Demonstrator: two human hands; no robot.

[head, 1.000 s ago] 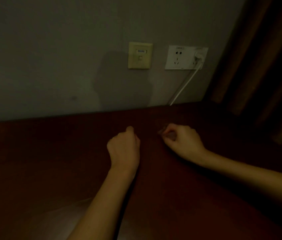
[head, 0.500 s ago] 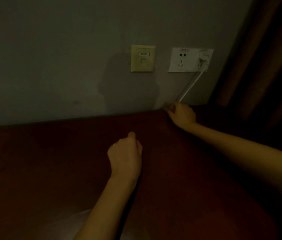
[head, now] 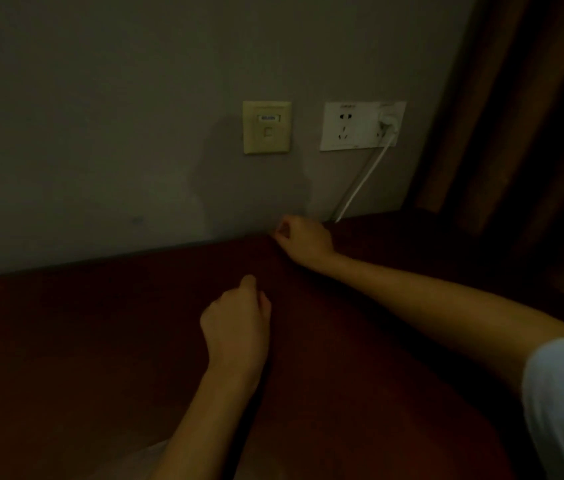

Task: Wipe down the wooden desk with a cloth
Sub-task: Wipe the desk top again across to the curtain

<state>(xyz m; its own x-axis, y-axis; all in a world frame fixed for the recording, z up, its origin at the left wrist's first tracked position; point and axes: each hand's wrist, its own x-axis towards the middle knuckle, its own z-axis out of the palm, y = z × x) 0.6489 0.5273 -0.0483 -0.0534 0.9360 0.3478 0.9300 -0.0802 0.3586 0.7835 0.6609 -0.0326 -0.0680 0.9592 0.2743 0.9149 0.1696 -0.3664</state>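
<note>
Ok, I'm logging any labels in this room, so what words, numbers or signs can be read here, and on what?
Small label on the yellowish wall plate: printed marks, too blurred to read.
Faint print along the top edge of the white socket plate: too small to read.
No other text shows in this dim view.

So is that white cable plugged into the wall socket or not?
Plugged in: the white plug sits in the socket plate at its right outlet, and its cable runs down to the desk at its back edge.
</note>
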